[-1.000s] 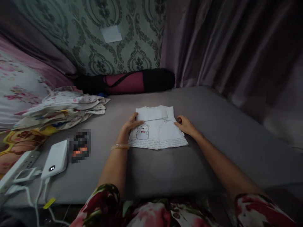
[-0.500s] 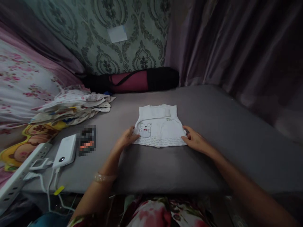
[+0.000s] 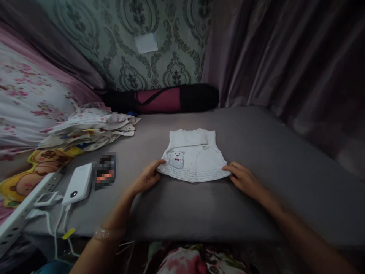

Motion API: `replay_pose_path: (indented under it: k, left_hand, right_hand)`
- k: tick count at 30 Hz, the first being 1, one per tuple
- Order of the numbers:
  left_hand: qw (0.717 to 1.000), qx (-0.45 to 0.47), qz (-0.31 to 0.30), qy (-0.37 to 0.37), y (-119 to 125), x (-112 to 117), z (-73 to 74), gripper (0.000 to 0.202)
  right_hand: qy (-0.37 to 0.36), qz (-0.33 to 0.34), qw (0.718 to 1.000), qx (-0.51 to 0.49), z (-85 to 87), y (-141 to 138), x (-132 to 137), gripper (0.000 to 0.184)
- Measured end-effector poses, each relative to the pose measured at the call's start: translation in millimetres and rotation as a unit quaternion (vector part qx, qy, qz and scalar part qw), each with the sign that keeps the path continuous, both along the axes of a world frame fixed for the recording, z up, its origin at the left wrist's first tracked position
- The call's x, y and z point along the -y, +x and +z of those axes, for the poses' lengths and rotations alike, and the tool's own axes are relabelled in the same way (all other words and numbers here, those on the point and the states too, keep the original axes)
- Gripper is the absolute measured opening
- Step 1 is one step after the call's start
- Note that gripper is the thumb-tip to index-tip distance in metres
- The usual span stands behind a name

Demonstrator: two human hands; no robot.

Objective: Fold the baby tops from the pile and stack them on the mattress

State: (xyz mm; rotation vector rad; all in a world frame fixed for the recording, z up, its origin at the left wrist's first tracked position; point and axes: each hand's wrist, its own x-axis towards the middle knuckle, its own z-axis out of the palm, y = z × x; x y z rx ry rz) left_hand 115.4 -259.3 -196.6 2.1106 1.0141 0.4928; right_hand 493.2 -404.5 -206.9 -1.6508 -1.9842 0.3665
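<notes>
A small white garment (image 3: pixel 194 156) with a bear print lies flat on the grey bed sheet (image 3: pixel 256 152), its sides folded in. My left hand (image 3: pixel 146 178) pinches the near left corner of its hem, fingers closed on the cloth. At the near right corner my right hand (image 3: pixel 242 178) grips the hem as well. The hem is lifted slightly off the sheet between the two hands.
A pile of printed clothes (image 3: pixel 91 127) lies at the left. A white power bank (image 3: pixel 78 184) with cables and a power strip (image 3: pixel 25 201) sit near the left edge. A dark red and black roll bag (image 3: pixel 162 99) lies against the patterned wall. Curtains hang at the right.
Both hands slid from the garment's upper sides down to its near hem corners and took hold of them. The hem now curls up slightly.
</notes>
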Motion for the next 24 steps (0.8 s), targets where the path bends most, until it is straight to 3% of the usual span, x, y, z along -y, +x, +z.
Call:
replay_pose_path:
  k: [3,7,12,18,24]
  left_hand:
    - [0.998,-0.007,0.008,0.055,1.8,-9.5,-2.8,0.036]
    - [0.998,0.037,0.016,0.043,8.9,-23.8,6.7,0.020]
    - [0.993,0.111,0.027,-0.016,24.0,-45.3,14.0,0.025]
    - [0.980,0.182,0.082,0.005,48.3,-78.2,10.2,0.027]
    - [0.963,0.221,0.151,0.011,84.5,-129.3,-3.5,0.028]
  right_hand:
    - [0.046,-0.015,0.999,-0.011,-0.5,1.9,-10.3,0.029]
    - [0.064,-0.031,0.992,-0.101,4.6,2.4,-28.2,0.014]
    - [0.041,-0.071,0.976,-0.203,13.6,1.9,-54.6,0.016]
    - [0.064,-0.127,0.964,-0.227,21.3,8.3,-93.3,0.024]
    - [0.080,-0.155,0.950,-0.261,7.6,26.7,-155.6,0.031]
